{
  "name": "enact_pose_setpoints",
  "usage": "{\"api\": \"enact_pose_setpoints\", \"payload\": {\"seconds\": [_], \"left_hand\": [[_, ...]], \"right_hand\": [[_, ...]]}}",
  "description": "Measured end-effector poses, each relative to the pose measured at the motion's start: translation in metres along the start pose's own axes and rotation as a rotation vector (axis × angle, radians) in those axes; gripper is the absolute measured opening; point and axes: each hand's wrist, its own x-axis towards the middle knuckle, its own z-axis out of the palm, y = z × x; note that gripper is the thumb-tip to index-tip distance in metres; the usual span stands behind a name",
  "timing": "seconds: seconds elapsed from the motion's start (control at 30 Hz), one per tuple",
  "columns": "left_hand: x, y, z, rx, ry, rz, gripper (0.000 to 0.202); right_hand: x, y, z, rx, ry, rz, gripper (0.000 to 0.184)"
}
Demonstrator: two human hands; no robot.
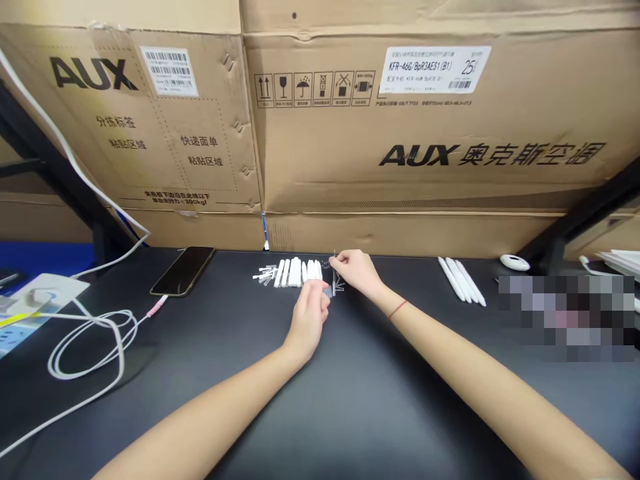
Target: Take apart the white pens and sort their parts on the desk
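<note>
My left hand (307,319) is closed, fingers curled together beside the right end of a row of white slim pieces (295,272); what it holds, if anything, is hidden. My right hand (358,271) pinches thumb and forefinger together just above a small group of dark and clear thin pieces (334,287). Whatever sits in that pinch is too small to name. At the row's left end lie several small clear strips with white ends (266,274).
Several white pen-shaped pieces (461,281) and a white oval object (515,263) lie to the right. On the left are a phone (183,271), a coiled white cable (95,322) and a power strip (43,303). Cardboard boxes (320,167) form the back wall.
</note>
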Motion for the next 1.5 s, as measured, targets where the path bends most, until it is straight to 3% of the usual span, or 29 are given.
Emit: {"api": "enact_pose_setpoints", "payload": {"seconds": [0.2,0.4,0.57,0.7,0.77,0.87,1.0,1.1,1.2,1.5], "left_hand": [[-0.001,-0.002,-0.001,0.019,-0.019,-0.006,0.021],[0.003,-0.004,-0.003,-0.012,-0.016,0.021,0.017],[0.005,0.002,-0.001,-0.064,0.081,0.070,0.016],[0.005,0.007,0.002,-0.237,0.138,0.078,0.015],[0.003,0.007,0.004,-0.295,0.134,0.060,0.015],[-0.002,0.005,0.006,-0.346,0.133,-0.002,0.015],[-0.009,0.001,0.011,-0.374,0.091,-0.226,0.010],[-0.011,0.001,0.014,-0.367,0.004,-0.370,0.005],[-0.010,0.004,0.015,-0.368,-0.002,-0.445,0.010],[-0.007,0.006,0.013,-0.394,-0.009,-0.512,0.017]], "right_hand": [[0.004,0.002,0.013,-0.170,-0.016,-0.014,0.028],[0.001,0.000,0.000,-0.094,0.028,-0.003,0.038],[-0.036,0.006,-0.017,0.187,0.049,-0.097,0.040],[-0.076,0.010,-0.013,0.243,-0.134,-0.207,0.029],[-0.087,0.010,-0.008,0.285,-0.158,-0.236,0.028],[-0.087,0.008,-0.005,0.435,-0.032,-0.201,0.026],[-0.078,0.009,-0.010,0.552,0.157,-0.124,0.029],[-0.076,0.012,-0.015,0.481,0.176,-0.195,0.030],[-0.075,0.012,-0.023,0.395,0.190,-0.278,0.029],[-0.076,-0.003,-0.044,0.292,0.279,-0.445,0.028]]}}
